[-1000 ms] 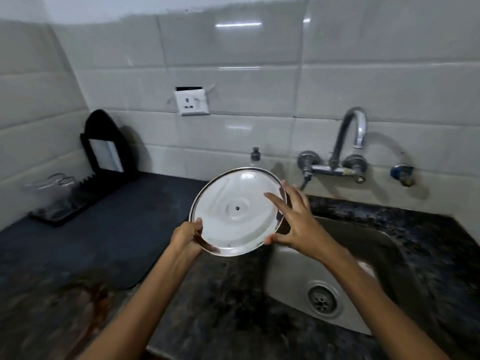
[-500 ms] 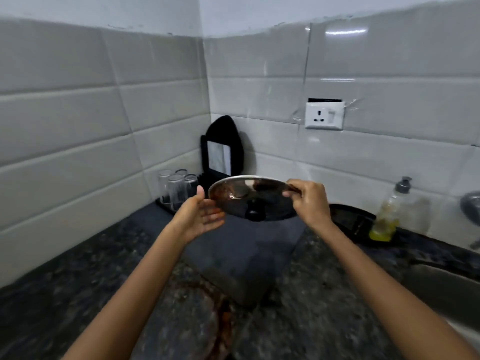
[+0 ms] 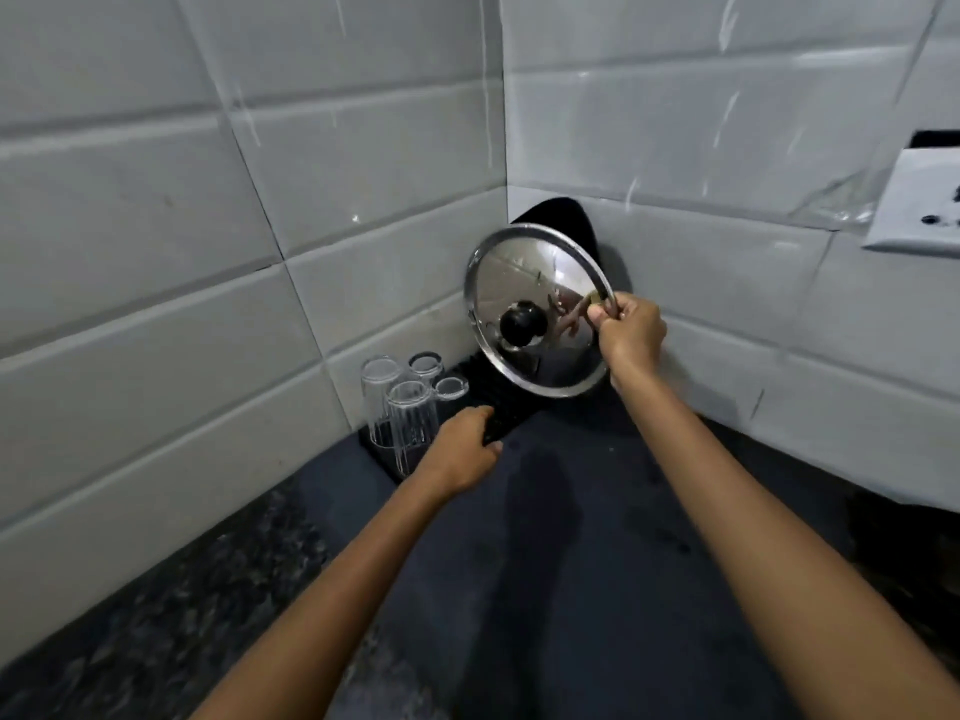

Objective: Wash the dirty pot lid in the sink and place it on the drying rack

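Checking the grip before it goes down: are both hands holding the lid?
No, only the right hand pinches the lid by its rim; the left hand rests on the rack.

Four clear glasses [image 3: 402, 407], upturned, clustered in the corner; white wall socket [image 3: 919, 205] at right edge; grey tiled walls [image 3: 156, 226]; dark mat [image 3: 571, 537] on speckled bench [image 3: 156, 615]

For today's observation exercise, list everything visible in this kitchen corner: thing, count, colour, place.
Round steel-rimmed glass pot lid with black knob: one, silvery, held upright above the rack.
Black plastic drying rack: one, in the corner.
Clear ribbed drinking glasses: four, upside down, rack's left end.
Dark mat: one, on the counter.
Speckled stone counter: one, dark.
White wall socket: one, right wall.
Grey-white wall tiles: many.
Left hand: on the rack's edge.
Right hand: pinching the lid's rim.
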`<action>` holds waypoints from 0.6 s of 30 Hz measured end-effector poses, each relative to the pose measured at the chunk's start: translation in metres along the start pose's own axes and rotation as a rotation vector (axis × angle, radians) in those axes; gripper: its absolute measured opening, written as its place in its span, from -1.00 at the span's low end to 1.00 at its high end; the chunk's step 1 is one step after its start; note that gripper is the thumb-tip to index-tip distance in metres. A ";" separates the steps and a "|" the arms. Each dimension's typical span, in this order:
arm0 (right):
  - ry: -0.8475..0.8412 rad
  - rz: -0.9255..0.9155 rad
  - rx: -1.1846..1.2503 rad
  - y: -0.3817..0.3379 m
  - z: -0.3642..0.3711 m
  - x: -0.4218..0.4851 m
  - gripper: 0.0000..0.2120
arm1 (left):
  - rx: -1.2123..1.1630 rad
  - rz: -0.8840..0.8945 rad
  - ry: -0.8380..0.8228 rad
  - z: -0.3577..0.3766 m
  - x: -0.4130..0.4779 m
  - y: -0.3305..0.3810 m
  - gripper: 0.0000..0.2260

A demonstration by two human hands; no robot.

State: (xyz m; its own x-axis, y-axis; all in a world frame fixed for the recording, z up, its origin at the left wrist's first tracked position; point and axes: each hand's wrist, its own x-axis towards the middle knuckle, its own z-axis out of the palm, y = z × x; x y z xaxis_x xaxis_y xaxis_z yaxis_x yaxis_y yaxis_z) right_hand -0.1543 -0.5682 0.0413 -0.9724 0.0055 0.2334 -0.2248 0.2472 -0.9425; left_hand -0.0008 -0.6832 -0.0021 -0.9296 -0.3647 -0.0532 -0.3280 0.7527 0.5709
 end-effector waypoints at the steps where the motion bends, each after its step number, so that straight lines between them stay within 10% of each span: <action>1: 0.005 -0.008 -0.012 0.006 0.019 0.009 -0.83 | 0.010 -0.011 -0.015 0.006 0.015 -0.006 -0.60; 18: 0.008 0.058 -0.047 0.081 0.118 0.058 -0.74 | -0.034 -0.098 -0.143 0.075 0.095 -0.058 -0.59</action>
State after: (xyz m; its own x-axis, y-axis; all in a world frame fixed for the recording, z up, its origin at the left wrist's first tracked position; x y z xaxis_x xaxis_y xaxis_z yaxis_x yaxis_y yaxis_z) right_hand -0.2366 -0.6617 -0.0496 -0.9831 0.0287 0.1807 -0.1647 0.2913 -0.9424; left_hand -0.0822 -0.7206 -0.1016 -0.9088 -0.3517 -0.2245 -0.4144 0.6976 0.5845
